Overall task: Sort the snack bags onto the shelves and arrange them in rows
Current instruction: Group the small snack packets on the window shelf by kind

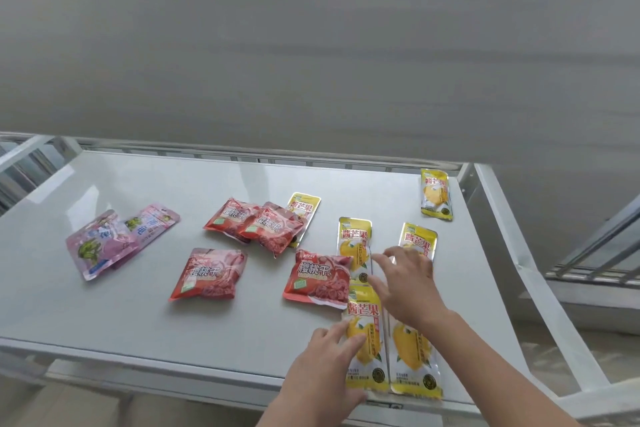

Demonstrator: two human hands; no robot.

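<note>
Snack bags lie flat on a grey shelf (145, 315). Several yellow mango bags fill the right side: two side by side at the front edge (367, 367) (414, 360), two behind them (353, 243) (417, 239), one at the back right corner (435, 194), one partly under red bags (306, 206). My left hand (329, 360) presses straight fingers on the front left yellow bag. With fingers spread, my right hand (405, 282) rests over the yellow bags in the middle. Several red cherry bags (209, 274) (317, 277) (256, 222) lie mid-shelf. Two pink bags (104, 244) overlap at the left.
A low metal rail (242, 156) runs along the shelf's back edge, in front of a grey wall. Metal posts (540, 274) frame the right side, with more racking (595, 253) beyond. Bare shelf surface shows at the front left and back left.
</note>
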